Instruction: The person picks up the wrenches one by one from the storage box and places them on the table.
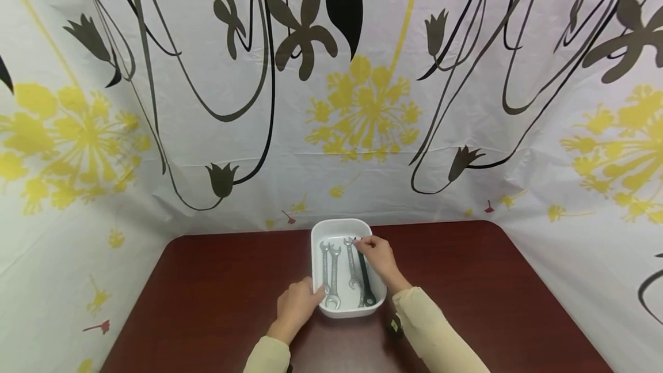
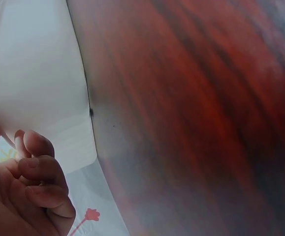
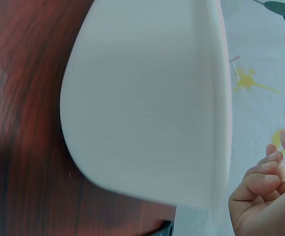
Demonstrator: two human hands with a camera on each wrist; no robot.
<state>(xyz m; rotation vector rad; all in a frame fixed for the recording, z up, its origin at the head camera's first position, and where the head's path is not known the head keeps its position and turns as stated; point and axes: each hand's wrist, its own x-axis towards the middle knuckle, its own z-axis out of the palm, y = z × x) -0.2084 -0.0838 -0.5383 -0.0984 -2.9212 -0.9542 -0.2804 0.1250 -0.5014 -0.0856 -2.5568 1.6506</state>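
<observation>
A white oblong tray [image 1: 336,229] holds several silver open-ended wrenches [image 1: 334,275] and a black wrench [image 1: 365,275] with a ring end. My left hand [image 1: 297,305] grips the tray's left wall, thumb over the rim and fingers outside. In the left wrist view, those fingers [image 2: 46,172] curl beside the tray's outer wall. Over the far right corner, my right hand [image 1: 380,255] pinches at the upper end of the black wrench, which its fingertips partly hide. The right wrist view shows curled fingers [image 3: 263,179] beyond the tray's rim, with no tool visible.
The tray stands on a dark reddish-brown table [image 1: 223,281], near its back edge. A white cloth [image 1: 290,148] printed with yellow flowers and dark stems hangs behind and at both sides. A small black device [image 1: 395,326] sits at the right wrist.
</observation>
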